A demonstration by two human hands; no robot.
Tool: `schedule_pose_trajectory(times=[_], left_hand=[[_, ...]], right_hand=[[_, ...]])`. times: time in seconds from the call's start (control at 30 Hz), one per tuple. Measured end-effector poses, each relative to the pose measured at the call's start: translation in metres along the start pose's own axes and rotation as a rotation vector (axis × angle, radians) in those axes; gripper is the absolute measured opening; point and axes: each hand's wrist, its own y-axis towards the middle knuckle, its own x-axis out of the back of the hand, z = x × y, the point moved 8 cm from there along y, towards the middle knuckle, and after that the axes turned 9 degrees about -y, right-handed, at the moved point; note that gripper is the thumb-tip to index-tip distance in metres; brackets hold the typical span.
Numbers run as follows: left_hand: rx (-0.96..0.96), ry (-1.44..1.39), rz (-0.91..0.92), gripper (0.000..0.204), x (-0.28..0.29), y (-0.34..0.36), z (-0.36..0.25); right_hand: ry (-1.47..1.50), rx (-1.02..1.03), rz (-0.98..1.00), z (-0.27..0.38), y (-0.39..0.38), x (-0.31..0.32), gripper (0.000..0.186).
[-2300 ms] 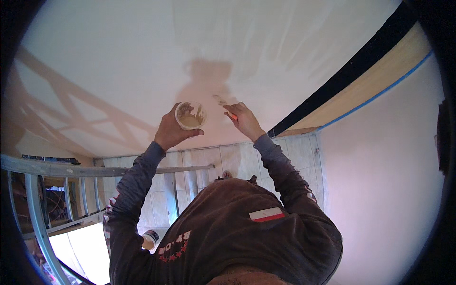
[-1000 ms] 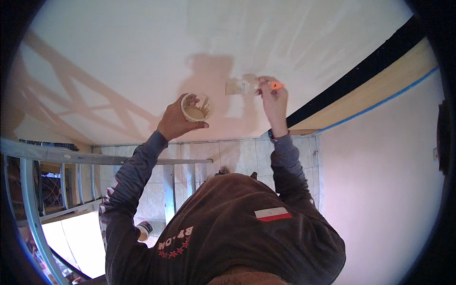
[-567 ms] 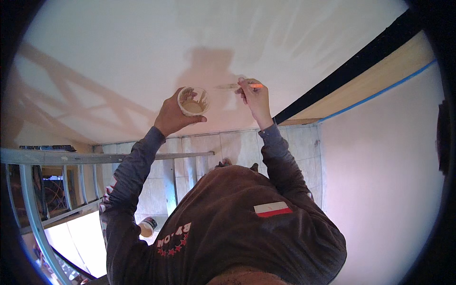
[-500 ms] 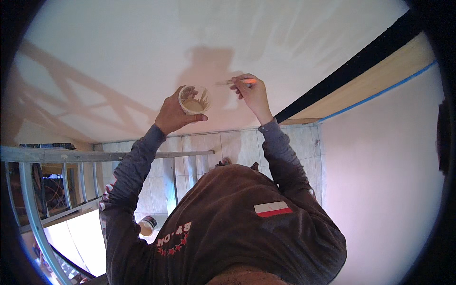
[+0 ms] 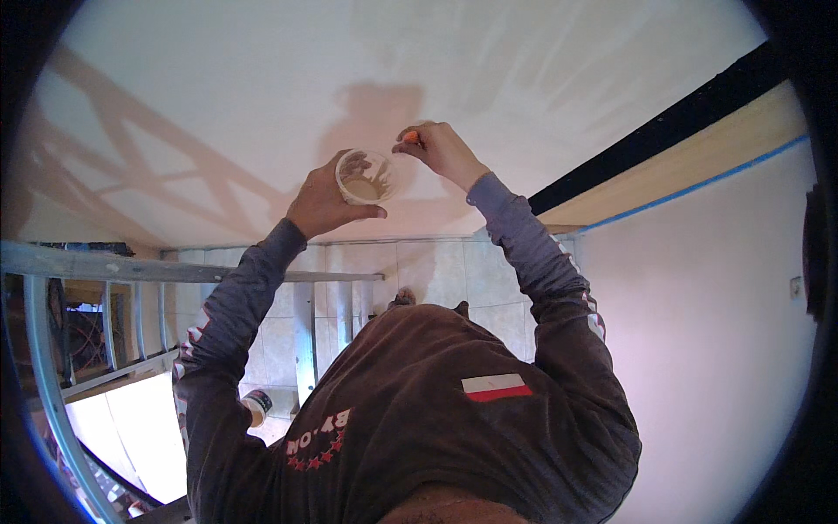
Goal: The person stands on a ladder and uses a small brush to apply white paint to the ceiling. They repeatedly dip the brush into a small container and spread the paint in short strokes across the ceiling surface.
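Observation:
My left hand (image 5: 319, 203) is wrapped round a pale plastic cup (image 5: 389, 180), thumb along its near side. The cup is tilted so that I see inside, where beige paint (image 5: 362, 191) covers the bottom and dark smears mark the wall. Just right of the cup's rim and slightly higher, my right hand (image 5: 441, 152) pinches a small paintbrush (image 5: 411, 136). Only the orange part of its handle shows; the fingers and the turn of the hand hide the bristles. Both hands are in front of a pale wall (image 5: 262, 61), with their shadows on it.
A metal ladder (image 5: 148, 267) stands on the left, under my left forearm. Below it, a paint tub (image 5: 257, 405) sits on the tiled floor (image 5: 432, 266). To the right run a black strip (image 5: 646, 124), a wooden board (image 5: 676, 157) and a blue line (image 5: 698, 187) beside another pale wall (image 5: 690, 332).
My right hand has moved left to the cup and turned, so the brush's pale tip is now out of sight. The cup stays nearly in place in my left hand.

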Motion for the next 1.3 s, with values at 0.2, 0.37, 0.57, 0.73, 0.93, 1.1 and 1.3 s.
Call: schedule_pose_trajectory(times=[0.2, 0.37, 0.57, 0.73, 0.93, 1.1, 1.3], left_hand=[[0.008, -0.025, 0.024, 0.094, 0.0, 0.001, 0.004], [-0.007, -0.038, 0.012, 0.091, -0.001, 0.002, 0.006], [0.026, -0.007, 0.014, 0.092, -0.002, 0.0, 0.007], [0.025, -0.006, 0.021, 0.098, -0.001, 0.002, 0.006], [0.019, -0.016, 0.004, 0.099, 0.0, -0.001, 0.011], [0.009, -0.017, 0.029, 0.098, -0.001, 0.002, 0.008], [0.014, -0.022, 0.031, 0.098, -0.002, 0.002, 0.005]], right_hand=[[-0.187, 0.252, -0.224, 0.002, 0.014, 0.013, 0.015], [-0.269, 0.346, -0.3, 0.026, 0.042, 0.102, 0.015], [-0.612, 0.291, -0.412, 0.13, 0.048, 0.24, 0.016], [-0.477, 0.469, -0.729, 0.159, 0.027, 0.299, 0.012], [-0.387, 0.448, -0.669, 0.136, -0.008, 0.237, 0.013], [-0.232, 0.077, -0.165, 0.034, -0.018, 0.075, 0.023], [-0.23, 0.176, -0.19, -0.004, -0.011, 0.013, 0.026]])
